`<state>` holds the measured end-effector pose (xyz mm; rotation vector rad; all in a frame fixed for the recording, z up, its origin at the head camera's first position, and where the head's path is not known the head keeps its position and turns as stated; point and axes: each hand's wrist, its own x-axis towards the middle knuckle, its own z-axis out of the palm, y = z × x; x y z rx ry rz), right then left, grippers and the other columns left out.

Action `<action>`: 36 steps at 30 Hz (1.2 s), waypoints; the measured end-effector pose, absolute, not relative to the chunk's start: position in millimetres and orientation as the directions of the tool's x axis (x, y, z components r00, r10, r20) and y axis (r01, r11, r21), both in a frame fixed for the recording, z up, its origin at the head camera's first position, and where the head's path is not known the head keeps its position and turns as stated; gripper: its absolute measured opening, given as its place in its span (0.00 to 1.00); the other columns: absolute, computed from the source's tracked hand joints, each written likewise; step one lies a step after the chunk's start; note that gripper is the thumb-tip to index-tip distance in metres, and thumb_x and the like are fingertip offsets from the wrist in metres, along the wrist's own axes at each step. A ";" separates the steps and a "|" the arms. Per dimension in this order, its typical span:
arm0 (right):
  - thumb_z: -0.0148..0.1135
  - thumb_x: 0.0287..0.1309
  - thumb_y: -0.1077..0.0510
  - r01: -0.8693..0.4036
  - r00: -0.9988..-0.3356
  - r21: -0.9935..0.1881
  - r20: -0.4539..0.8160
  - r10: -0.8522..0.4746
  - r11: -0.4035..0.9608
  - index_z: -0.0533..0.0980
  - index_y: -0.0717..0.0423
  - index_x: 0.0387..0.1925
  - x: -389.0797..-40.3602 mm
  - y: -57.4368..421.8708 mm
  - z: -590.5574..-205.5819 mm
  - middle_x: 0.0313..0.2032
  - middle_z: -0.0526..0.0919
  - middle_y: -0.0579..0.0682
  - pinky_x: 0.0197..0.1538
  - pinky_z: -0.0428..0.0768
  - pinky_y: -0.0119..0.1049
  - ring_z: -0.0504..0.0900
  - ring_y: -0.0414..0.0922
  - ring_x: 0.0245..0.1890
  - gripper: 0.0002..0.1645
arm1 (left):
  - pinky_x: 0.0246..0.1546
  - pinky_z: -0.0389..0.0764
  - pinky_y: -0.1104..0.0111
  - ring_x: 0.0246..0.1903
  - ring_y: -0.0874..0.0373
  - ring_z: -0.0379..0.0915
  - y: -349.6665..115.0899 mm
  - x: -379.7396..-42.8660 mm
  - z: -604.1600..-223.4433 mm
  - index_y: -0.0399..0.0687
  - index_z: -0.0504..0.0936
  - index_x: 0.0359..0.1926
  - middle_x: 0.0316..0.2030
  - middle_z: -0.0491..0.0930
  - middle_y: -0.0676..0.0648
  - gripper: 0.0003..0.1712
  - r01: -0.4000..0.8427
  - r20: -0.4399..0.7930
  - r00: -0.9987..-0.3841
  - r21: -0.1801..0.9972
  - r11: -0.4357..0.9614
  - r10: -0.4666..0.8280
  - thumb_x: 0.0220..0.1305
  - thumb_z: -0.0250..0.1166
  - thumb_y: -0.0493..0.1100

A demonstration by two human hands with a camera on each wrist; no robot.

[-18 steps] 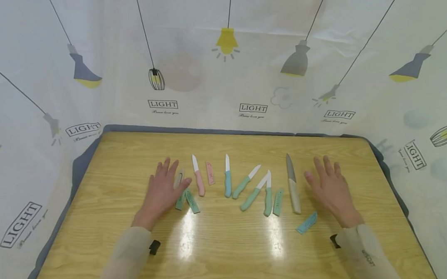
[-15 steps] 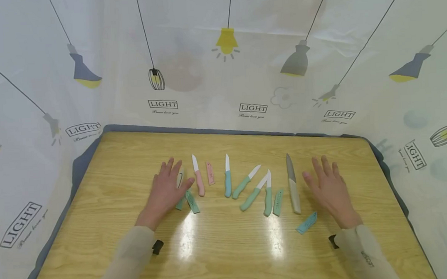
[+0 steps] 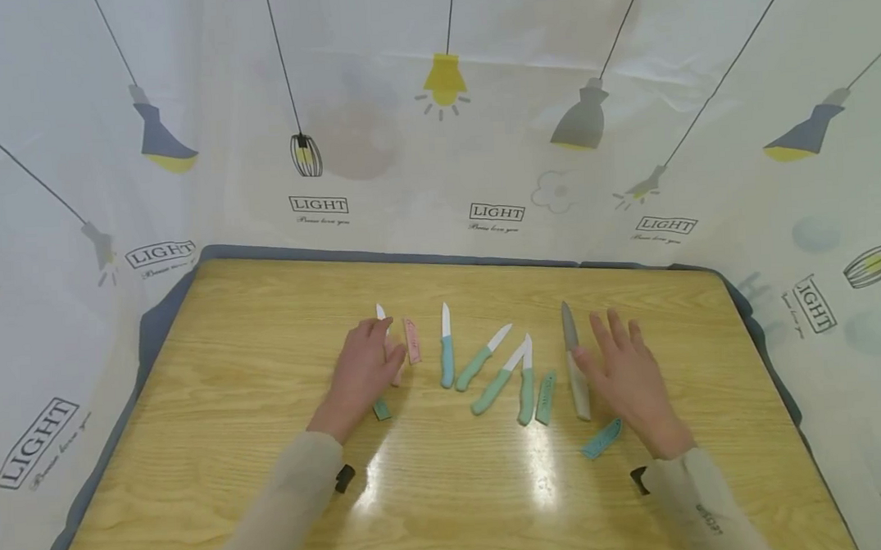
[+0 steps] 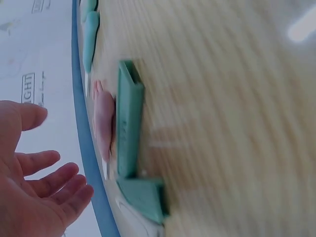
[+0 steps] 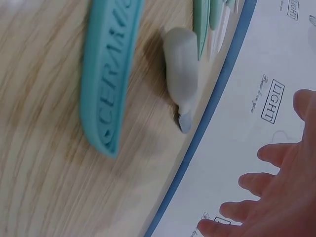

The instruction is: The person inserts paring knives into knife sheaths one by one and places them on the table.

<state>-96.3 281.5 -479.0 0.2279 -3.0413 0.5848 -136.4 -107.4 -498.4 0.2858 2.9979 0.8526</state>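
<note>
Left of blue-handled knife (image 3: 446,353) on counter (image 3: 450,496): our left hand (image 3: 359,369), fingers apart and loosely bent, holding nothing, partly hiding pink-handled knife (image 4: 103,126) in head view. Pink sheath (image 3: 411,341) just left of blue-handled knife. Right of blue-handled knife: three green-handled knives (image 3: 492,392), green sheath (image 3: 545,398), beige-handled knife (image 3: 579,388). Our right hand (image 3: 632,381), farther right of blue-handled knife, fingers spread, apart from beige-handled knife in right wrist view. Blue sheath (image 3: 602,439) right of blue-handled knife, nearer us.

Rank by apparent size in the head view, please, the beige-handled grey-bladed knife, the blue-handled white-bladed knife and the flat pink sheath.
Beige-handled knife (largest)
Blue-handled knife
Pink sheath (smallest)
</note>
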 end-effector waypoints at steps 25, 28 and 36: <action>0.38 0.70 0.33 -0.188 -0.982 -0.350 0.063 -0.177 0.918 0.49 0.57 0.76 -94.2 260.7 -475.1 0.74 0.41 0.63 0.63 0.51 0.72 0.37 0.67 0.71 0.45 | 0.34 0.82 0.63 0.34 0.48 0.74 -55.9 -167.5 -492.0 0.28 0.73 0.47 0.39 0.72 0.35 0.15 0.110 -0.128 -0.980 0.306 0.946 0.155 0.64 0.57 0.37; 0.37 0.70 0.33 -0.184 -0.983 -0.354 0.063 -0.173 0.917 0.49 0.57 0.76 -93.8 261.4 -476.9 0.74 0.40 0.62 0.63 0.50 0.72 0.36 0.66 0.71 0.45 | 0.36 0.83 0.63 0.34 0.48 0.74 -51.8 -168.3 -491.3 0.28 0.73 0.48 0.39 0.73 0.34 0.13 0.079 -0.162 -0.977 0.312 0.947 0.135 0.65 0.54 0.34; 0.38 0.70 0.34 -0.195 -0.981 -0.347 0.077 -0.180 0.917 0.51 0.58 0.75 -92.2 259.6 -479.0 0.73 0.44 0.65 0.61 0.54 0.73 0.41 0.70 0.69 0.45 | 0.38 0.80 0.62 0.36 0.49 0.71 -47.4 -169.0 -493.9 0.34 0.75 0.39 0.36 0.73 0.39 0.09 0.058 -0.214 -0.967 0.336 0.940 0.137 0.59 0.62 0.35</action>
